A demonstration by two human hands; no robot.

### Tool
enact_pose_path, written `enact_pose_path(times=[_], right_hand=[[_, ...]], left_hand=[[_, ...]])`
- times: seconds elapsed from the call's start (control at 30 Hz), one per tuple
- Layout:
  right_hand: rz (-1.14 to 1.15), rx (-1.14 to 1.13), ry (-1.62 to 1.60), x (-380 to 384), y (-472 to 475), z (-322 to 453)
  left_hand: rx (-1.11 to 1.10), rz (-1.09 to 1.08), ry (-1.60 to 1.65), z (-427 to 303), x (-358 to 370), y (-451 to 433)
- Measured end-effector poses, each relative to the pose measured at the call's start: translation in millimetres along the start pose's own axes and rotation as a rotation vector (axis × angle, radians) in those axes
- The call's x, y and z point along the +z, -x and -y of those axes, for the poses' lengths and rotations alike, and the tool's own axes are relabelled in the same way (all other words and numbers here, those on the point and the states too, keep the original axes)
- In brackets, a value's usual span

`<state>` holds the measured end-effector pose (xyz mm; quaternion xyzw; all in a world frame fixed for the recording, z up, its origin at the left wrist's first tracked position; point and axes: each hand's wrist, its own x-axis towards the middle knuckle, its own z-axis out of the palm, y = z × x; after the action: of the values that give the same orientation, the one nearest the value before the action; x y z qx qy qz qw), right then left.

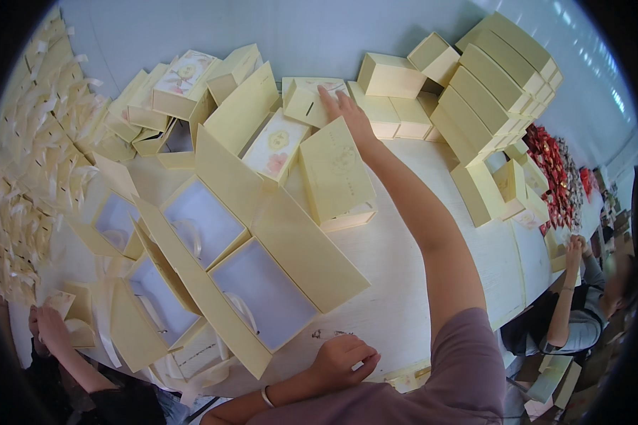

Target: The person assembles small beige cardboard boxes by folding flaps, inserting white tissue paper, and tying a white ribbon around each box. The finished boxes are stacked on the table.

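Note:
At the back of the table, my right hand (350,116) lies over a cream cardboard box (302,105) with a dark slot. Its fingertips touch the box; whether they grip it is hidden. My left hand (345,358), loosely curled and holding nothing visible, hovers by the table's near edge. Two open cream gift boxes with pale lining and ribbon pulls, a nearer one (266,292) and a farther one (204,220), stand side by side left of my right arm. Below my right hand is a closed printed box (337,172). Beside it, a floral-topped box (276,141) sits with its lid raised.
Stacked cream boxes (489,90) rise at the back right, near a heap of red packets (547,175). Many ribboned boxes (37,133) pile along the left. A co-worker's hands (50,324) handle a piece at lower left; another person (579,313) works at right.

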<state>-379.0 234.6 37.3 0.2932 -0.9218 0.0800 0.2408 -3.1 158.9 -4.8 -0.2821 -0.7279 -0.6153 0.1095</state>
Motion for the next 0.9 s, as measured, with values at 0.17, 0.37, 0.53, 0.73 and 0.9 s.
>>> enact_pose_path(times=[0.17,0.37,0.53,0.73,0.9], right_hand=[[-0.214,0.112,-0.189,-22.5,3.0,-26.3],[-0.409,0.765,-0.967,-105.1,102.9,-45.0],[-0.310,1.160,-1.693,-140.5,262.7,-13.3],[-0.235,1.101,-1.098,-157.7,380.5,74.1],[0.167,0.705,-0.351,-187.7,410.0,118.9]], left_hand=[[-0.024,0.018,-0.034,-0.5,-2.0,-0.7],[0.015,0.005,-0.110,-6.5,-0.9,-5.4],[-0.029,0.075,-0.197,-8.9,3.1,-3.9],[-0.124,0.116,-0.308,-26.2,28.7,-21.3],[-0.272,0.387,-0.162,-6.3,31.4,-41.9]])
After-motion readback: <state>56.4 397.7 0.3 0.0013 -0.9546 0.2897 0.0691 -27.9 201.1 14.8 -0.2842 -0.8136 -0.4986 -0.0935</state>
